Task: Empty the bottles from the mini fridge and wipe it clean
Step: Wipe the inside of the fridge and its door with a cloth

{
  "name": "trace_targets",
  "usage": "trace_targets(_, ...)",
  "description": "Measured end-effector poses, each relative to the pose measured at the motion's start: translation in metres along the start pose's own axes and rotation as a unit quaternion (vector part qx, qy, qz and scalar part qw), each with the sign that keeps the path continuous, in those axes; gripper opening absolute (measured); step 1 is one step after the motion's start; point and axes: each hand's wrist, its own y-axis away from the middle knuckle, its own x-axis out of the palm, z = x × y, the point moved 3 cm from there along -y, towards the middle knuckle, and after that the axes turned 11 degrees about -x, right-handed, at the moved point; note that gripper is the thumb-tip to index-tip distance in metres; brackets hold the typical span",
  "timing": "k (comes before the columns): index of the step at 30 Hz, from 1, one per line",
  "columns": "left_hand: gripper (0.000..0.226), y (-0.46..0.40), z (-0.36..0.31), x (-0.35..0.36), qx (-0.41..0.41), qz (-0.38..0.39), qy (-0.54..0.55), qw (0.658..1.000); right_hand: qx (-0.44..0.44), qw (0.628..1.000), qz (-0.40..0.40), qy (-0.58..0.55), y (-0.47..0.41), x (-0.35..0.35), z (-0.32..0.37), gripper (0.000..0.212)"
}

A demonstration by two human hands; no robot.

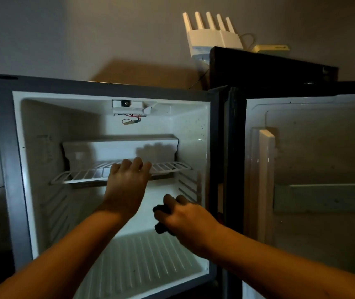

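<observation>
A: Are any bottles showing in the fridge (6, 134) at this point?

B: None that I am seeing. The wire shelf (172, 167), the ribbed floor (146, 262) and the open door (314, 160) are all looking bare, so the emptying is looking finished. Where the bottles are sitting now is out of view.

A: So the wiping is what is going on?

B: That is my reading. The right hand (185, 219) is clenching a dark cloth (161, 219), low inside the cavity, just under the shelf and near the right wall.

A: And the left hand (129, 182)?

B: It is reaching over the shelf's front edge, fingers curling onto the wires; whether it is truly gripping, I cannot tell.

A: What is remaining?

B: Specks are showing on the upper right wall (196, 130) and the door lining is looking grimy, so most of the wiping is probably still ahead.
</observation>
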Motion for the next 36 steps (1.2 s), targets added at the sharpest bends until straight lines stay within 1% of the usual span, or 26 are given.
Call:
trace_targets(2,0.029,-0.003,0.004,0.003,0.0,-0.008,0.004,1.0,-0.031,0.999,0.023,0.025,-0.001,0.004,0.001,0.045)
trace_targets(4,0.029,-0.003,0.007,0.006,0.016,-0.011,0.013,1.0,-0.043,0.998,0.026,0.035,-0.002,0.009,0.003,0.045)
trace_targets(6,0.024,-0.003,0.008,0.008,0.025,-0.004,0.037,0.999,-0.049,0.998,0.006,0.039,-0.003,0.012,0.003,0.042)
trace_targets(10,0.013,-0.008,0.01,0.002,0.034,0.009,0.085,0.996,-0.032,0.999,-0.029,0.027,-0.006,0.015,0.0,0.035)
trace_targets(13,0.013,-0.011,0.009,-0.002,0.022,0.02,0.117,0.993,-0.021,0.998,-0.049,0.034,-0.01,0.012,-0.007,0.037)
trace_targets(17,0.011,-0.015,0.007,-0.01,0.007,0.007,0.149,0.989,-0.008,0.995,-0.076,0.066,-0.018,0.009,-0.022,0.041)
trace_targets(21,0.012,-0.03,0.009,-0.022,-0.005,-0.026,0.169,0.985,-0.022,0.991,-0.102,0.081,-0.021,0.008,-0.028,0.033)
trace_targets(23,0.015,-0.037,0.012,-0.026,-0.02,-0.031,0.183,0.982,-0.033,0.989,-0.111,0.094,-0.022,0.008,-0.028,0.029)
trace_targets(25,0.017,-0.04,0.014,-0.027,-0.031,-0.031,0.197,0.979,-0.043,0.987,-0.103,0.116,-0.024,0.012,-0.028,0.028)
trace_targets(28,0.018,-0.039,0.015,-0.027,-0.04,-0.03,0.212,0.976,-0.027,0.985,-0.047,0.162,-0.038,0.018,-0.036,0.041)
trace_targets(30,0.018,-0.039,0.016,-0.027,-0.048,-0.031,0.221,0.974,-0.012,0.982,-0.031,0.188,-0.049,0.017,-0.044,0.044)
trace_targets(33,0.018,-0.043,0.019,-0.029,-0.072,-0.044,0.243,0.966,0.0,0.97,-0.019,0.241,-0.066,0.013,-0.055,0.036)
trace_targets(35,0.018,-0.045,0.02,-0.03,-0.078,-0.051,0.248,0.964,0.044,0.963,0.013,0.267,-0.077,0.013,-0.067,0.032)
trace_targets(36,0.018,-0.045,0.02,-0.029,-0.076,-0.053,0.244,0.965,0.08,0.956,0.045,0.278,-0.081,0.018,-0.077,0.03)
